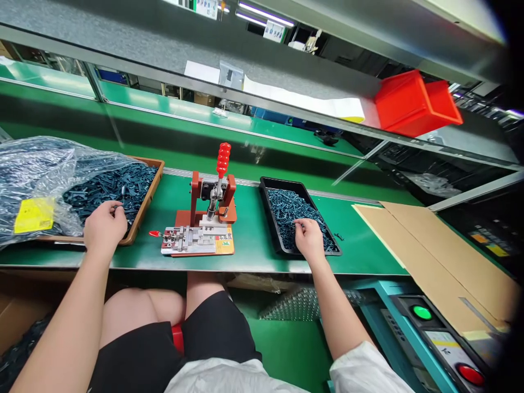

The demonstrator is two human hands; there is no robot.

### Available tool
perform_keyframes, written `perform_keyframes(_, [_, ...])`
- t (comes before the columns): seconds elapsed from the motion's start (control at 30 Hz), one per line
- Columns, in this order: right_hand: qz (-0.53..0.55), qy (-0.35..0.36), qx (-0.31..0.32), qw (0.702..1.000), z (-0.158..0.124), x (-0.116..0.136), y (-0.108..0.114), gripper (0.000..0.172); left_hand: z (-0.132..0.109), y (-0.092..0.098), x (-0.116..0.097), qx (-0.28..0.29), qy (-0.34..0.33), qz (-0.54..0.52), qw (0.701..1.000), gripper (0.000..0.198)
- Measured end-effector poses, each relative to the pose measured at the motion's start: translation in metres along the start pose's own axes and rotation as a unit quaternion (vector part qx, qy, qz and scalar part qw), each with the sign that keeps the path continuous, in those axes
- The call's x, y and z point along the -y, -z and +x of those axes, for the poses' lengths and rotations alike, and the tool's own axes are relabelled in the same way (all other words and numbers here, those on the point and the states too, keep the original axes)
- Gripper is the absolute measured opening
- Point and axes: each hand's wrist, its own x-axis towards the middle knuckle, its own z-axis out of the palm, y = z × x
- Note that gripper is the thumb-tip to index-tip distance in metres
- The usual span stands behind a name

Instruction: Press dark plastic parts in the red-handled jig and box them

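Observation:
My left hand point(104, 225) rests in the brown tray point(152, 186) of dark plastic parts point(118, 185), fingers curled and pinching one small dark part. My right hand point(309, 238) reaches into the black tray point(266, 213) of small dark parts point(289, 210), fingers closed on one of them. Between both trays stands a red toggle press jig point(208, 215) with a red handle point(223, 158) upright; neither hand touches it.
A clear plastic bag point(36, 180) with a yellow label covers the left tray's far side. Cardboard sheets point(429, 245) lie at right. A control panel with green point(421, 313) and red point(470, 374) buttons sits lower right. Red bins point(413, 103) sit on the shelf above.

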Motion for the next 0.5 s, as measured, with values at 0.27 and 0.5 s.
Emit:
perform_keyframes(0.27, [0.231, -0.045, 0.016, 0.972, -0.025, 0.068, -0.021, 0.029, -0.009, -0.003, 0.011, -0.131, -0.116, -0.167, 0.970, 0.047])
perform_keyframes(0.5, [0.541, -0.151, 0.187, 0.806, -0.063, 0.144, -0.095, 0.038, -0.073, 0.006, -0.035, -0.031, -0.287, -0.118, 0.950, 0.031])
